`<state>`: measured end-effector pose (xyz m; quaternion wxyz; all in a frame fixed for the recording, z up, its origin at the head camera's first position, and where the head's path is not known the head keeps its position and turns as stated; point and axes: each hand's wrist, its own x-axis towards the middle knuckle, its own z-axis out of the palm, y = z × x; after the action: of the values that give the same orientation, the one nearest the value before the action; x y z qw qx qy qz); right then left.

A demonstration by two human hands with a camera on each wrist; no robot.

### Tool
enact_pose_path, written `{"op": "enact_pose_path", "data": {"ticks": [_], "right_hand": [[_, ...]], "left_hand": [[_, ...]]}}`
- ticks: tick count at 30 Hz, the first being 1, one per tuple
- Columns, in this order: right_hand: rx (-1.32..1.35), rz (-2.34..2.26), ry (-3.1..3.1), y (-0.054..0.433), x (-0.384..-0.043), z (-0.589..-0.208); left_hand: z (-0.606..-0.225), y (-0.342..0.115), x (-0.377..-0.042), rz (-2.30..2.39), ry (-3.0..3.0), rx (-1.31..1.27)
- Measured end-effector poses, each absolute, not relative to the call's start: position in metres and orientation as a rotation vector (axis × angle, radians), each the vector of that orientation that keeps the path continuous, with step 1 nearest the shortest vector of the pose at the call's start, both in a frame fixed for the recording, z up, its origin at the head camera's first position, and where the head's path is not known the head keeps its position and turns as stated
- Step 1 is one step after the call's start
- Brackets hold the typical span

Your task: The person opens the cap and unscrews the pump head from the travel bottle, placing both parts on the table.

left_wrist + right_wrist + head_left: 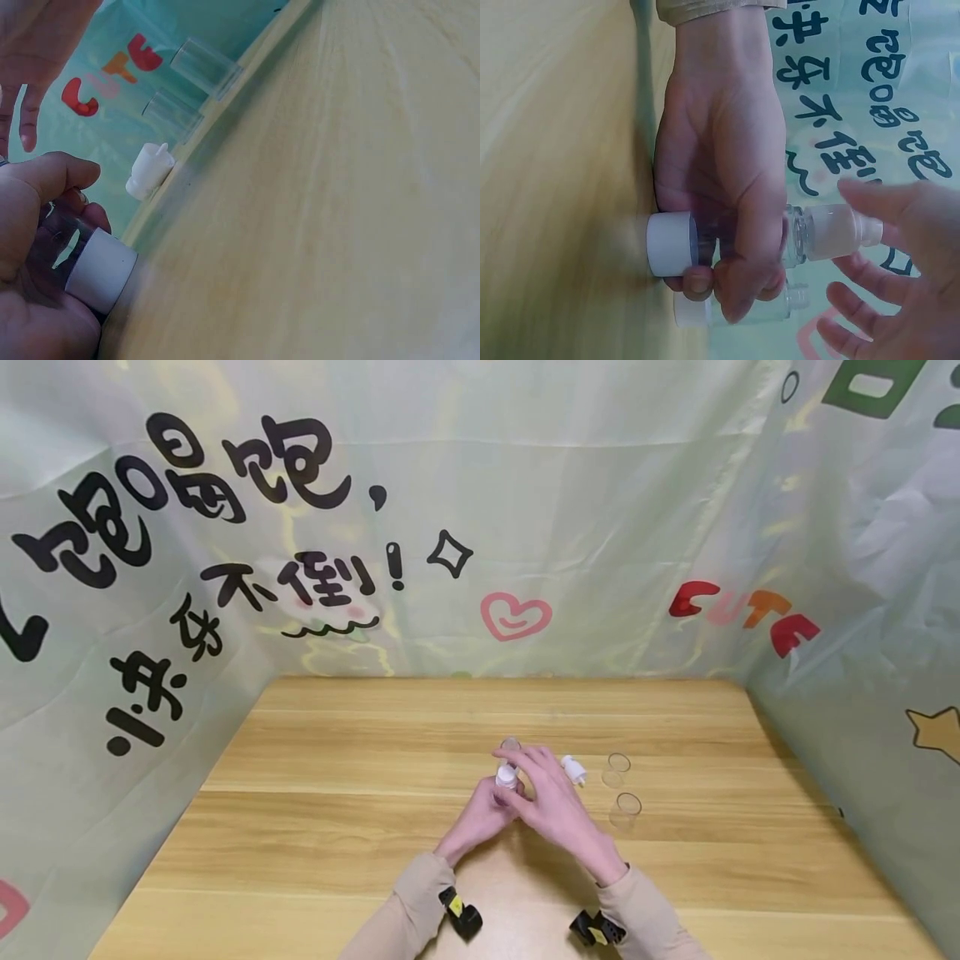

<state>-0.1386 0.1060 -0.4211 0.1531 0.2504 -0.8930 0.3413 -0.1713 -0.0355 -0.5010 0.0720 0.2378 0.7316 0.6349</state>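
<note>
My left hand [483, 814] grips a clear bottle with a white base [101, 270] and a white top [832, 232], its fingers curled round the body. The bottle stands upright, low over or on the table; contact is unclear. My right hand [907, 277] is at the white top, with thumb and fingers spread to either side of it. I cannot tell whether they touch it. Behind the held bottle is a second clear bottle [742, 311] with a white base and bare glass neck. A white pump head [573, 770] lies on the table to the right.
Two clear cylindrical covers [626, 810] [206, 67] stand right of the hands on the wooden table [337, 760]. Printed cloth walls [600, 527] rise along the table's back and sides. Each wrist wears a black strapped device [462, 917].
</note>
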Motion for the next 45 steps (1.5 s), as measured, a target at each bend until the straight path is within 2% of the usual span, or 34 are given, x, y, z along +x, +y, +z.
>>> {"op": "enact_pose_path", "data": {"ticks": [6, 11, 15, 24, 45], "right_hand": [[0.811, 1.016, -2.536, 0.1068, -0.1388, -0.4208], [0.741, 0.986, -2.561, 0.1059, -0.1394, -0.4217], [0.692, 1.001, -2.575, 0.1067, -0.1398, -0.4207], [0.738, 0.99, -2.589, 0.1066, -0.1388, -0.4197], [0.775, 0.931, -2.567, 0.107, -0.142, -0.4223]], "left_hand": [[-0.5012, -0.0355, -0.172, 1.887, 2.236, 0.676], [-0.5018, -0.0356, -0.1721, 1.919, 2.19, 0.723], [-0.5012, -0.0357, -0.1716, 1.897, 2.19, 0.664], [-0.5034, -0.0355, -0.1725, 1.945, 2.147, 0.732], [-0.5031, -0.0336, -0.172, 1.901, 2.188, 0.629]]}}
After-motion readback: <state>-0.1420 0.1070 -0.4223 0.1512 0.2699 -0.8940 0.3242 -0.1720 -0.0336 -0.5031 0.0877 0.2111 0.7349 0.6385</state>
